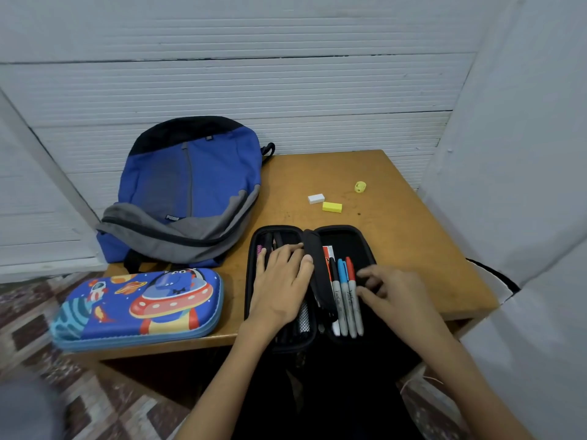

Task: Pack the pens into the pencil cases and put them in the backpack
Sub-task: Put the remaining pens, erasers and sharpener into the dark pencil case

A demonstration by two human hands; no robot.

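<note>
**One head-worn camera, looking down over the table**

The wide-angle view comes from the person's head and faces forward and steeply down. It sits close. Both forearms enter from the bottom edge, and the left hand (282, 287) and right hand (394, 293) lie just below centre over the open black pencil case (346, 241). The wooden table (413, 249) fills the middle, with the blue backpack (197, 179) at its far left. White panelled wall (286, 90) fills the top, and patterned floor (95, 401) shows at lower left.

White ribbed panel wall (286, 90) behind; plain white board (524, 154) at right; small tan wooden desk (413, 249) against them; brown-and-cream patterned floor (111, 408) below left.
</note>
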